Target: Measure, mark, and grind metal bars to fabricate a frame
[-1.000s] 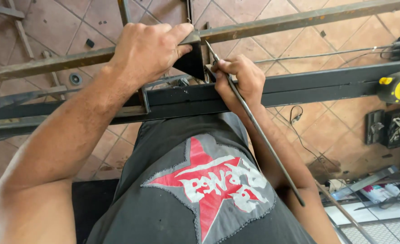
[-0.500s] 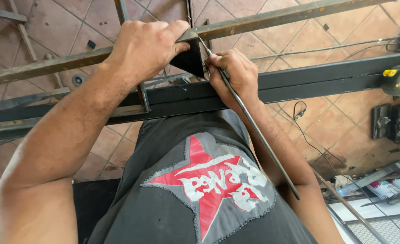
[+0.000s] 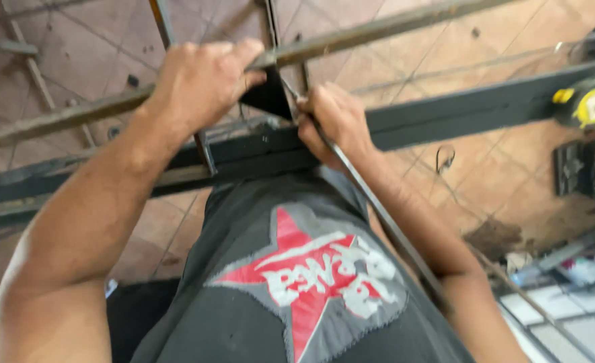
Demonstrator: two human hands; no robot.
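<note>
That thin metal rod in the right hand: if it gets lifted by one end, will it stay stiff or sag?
The thin rod looks straight along its visible length, so probably stiff, perhaps slightly springy. Being long and slender, it likely swings when the right hand lifts one end.

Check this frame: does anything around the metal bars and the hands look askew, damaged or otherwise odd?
Nothing looks broken or spilled. The left hand presses a dark triangular metal plate against the rusty angle-iron bar; the right hand holds a thin steel rod. The one loose item is a yellow tape measure sitting on the black steel beam.
</note>
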